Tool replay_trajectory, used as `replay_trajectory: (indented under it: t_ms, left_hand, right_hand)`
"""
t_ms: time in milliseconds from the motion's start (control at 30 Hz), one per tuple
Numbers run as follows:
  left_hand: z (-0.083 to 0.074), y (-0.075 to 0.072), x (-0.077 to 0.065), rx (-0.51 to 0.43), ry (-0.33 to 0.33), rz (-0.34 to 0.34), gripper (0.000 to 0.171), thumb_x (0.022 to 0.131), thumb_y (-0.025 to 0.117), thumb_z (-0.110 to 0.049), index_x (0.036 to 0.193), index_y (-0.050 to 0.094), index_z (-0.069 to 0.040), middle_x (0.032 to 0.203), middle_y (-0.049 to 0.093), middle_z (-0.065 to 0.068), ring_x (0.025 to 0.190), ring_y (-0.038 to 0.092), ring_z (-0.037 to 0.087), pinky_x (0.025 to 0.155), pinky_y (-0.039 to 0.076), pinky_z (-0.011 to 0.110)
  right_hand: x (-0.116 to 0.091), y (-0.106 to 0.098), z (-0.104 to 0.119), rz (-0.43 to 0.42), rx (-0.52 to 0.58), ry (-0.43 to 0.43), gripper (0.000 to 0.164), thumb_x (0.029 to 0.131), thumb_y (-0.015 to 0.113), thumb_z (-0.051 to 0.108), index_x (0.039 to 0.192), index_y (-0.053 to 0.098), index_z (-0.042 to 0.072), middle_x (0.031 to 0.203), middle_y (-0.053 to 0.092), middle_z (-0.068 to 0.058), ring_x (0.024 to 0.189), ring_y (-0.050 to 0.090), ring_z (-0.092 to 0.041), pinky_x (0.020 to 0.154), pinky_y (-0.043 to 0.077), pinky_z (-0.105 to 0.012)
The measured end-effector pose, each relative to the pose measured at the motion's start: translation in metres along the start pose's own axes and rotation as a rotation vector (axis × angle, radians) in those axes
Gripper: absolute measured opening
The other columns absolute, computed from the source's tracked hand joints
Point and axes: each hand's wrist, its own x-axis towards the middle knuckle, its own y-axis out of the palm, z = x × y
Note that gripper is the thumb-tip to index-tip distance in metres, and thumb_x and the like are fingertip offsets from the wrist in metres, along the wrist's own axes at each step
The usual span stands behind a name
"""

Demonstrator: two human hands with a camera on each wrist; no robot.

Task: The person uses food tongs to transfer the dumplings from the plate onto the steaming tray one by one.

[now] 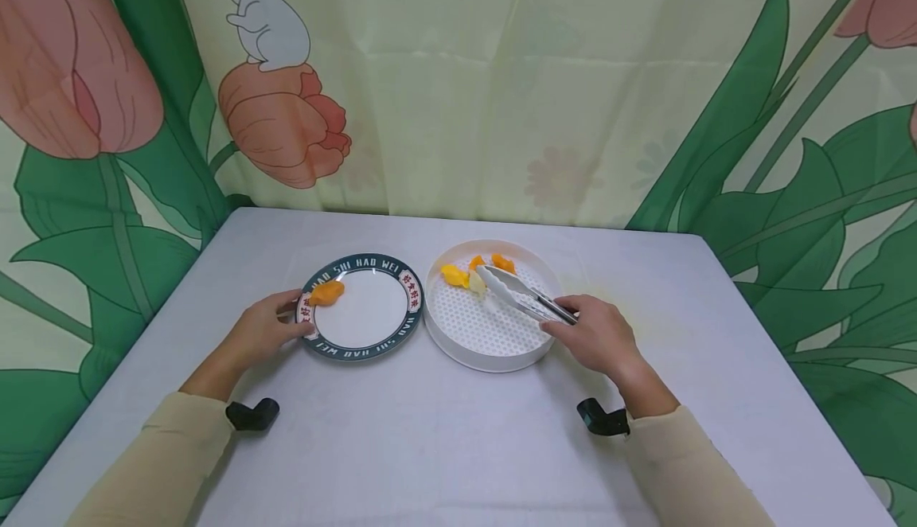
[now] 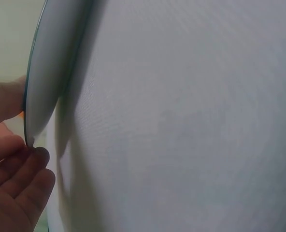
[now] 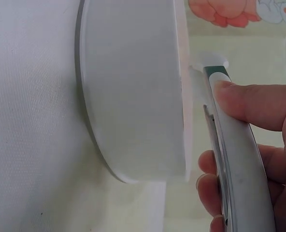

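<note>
My left hand (image 1: 261, 332) pinches the left rim of a white plate (image 1: 361, 312) with a dark patterned border. In the left wrist view the plate's underside (image 2: 56, 58) shows, thumb on one face and fingers at the edge. An orange, dumpling-like piece (image 1: 326, 293) sits on the plate's left side. My right hand (image 1: 593, 334) grips metal tongs (image 1: 552, 306) with pale tips, which reach over a round white tray (image 1: 494, 361). By the tips lies a pale yellow piece (image 1: 477, 283); whether they clasp it I cannot tell. The tongs' handle (image 3: 242, 159) fills the hand in the right wrist view.
Inside the tray, a yellow piece (image 1: 454, 275) and orange pieces (image 1: 504, 263) lie toward the back on a dotted base. Plate and tray stand side by side on a white-covered table (image 1: 430, 447). A printed curtain (image 1: 458, 113) hangs behind the table's far edge.
</note>
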Motion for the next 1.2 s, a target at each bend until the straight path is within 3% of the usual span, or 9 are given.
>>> replay_trajectory:
  t_ms: [300, 600, 900, 1200]
  left_hand:
    - [-0.001, -0.001, -0.001, -0.002, -0.007, 0.002, 0.081, 0.092, 0.073, -0.027, 0.154, 0.031, 0.003, 0.151, 0.036, 0.032, 0.136, 0.037, 0.050, 0.102, 0.046, 0.054]
    - [0.000, -0.002, -0.001, 0.003, 0.024, -0.002, 0.081, 0.092, 0.072, -0.027, 0.153, 0.030, 0.005, 0.148, 0.041, 0.033, 0.133, 0.041, 0.050, 0.100, 0.047, 0.054]
    - [-0.001, -0.002, -0.002, 0.007, 0.031, -0.002, 0.078, 0.093, 0.071, -0.024, 0.153, 0.031, 0.005, 0.146, 0.044, 0.032, 0.132, 0.043, 0.049, 0.100, 0.048, 0.053]
    - [-0.002, -0.003, -0.005, 0.008, 0.019, 0.021, 0.077, 0.093, 0.070, -0.024, 0.154, 0.030, 0.004, 0.146, 0.043, 0.033, 0.132, 0.043, 0.050, 0.101, 0.047, 0.053]
  right_hand:
    - [0.001, 0.000, 0.000, 0.002, -0.006, -0.006, 0.059, 0.091, 0.068, 0.038, 0.136, 0.060, 0.001, 0.126, 0.064, -0.019, 0.102, 0.058, -0.031, 0.073, 0.047, -0.040]
    - [0.004, 0.003, 0.008, -0.005, 0.026, -0.090, 0.064, 0.089, 0.072, 0.037, 0.138, 0.057, -0.001, 0.131, 0.061, -0.020, 0.110, 0.058, -0.035, 0.085, 0.048, -0.047]
    - [0.013, 0.011, 0.037, 0.071, 0.014, -0.196, 0.065, 0.089, 0.074, 0.034, 0.143, 0.054, 0.003, 0.134, 0.059, -0.017, 0.110, 0.057, -0.031, 0.090, 0.051, -0.045]
    - [0.031, 0.023, 0.074, 0.101, -0.035, -0.317, 0.060, 0.089, 0.074, 0.034, 0.140, 0.058, 0.006, 0.134, 0.060, -0.012, 0.120, 0.054, -0.031, 0.101, 0.045, -0.049]
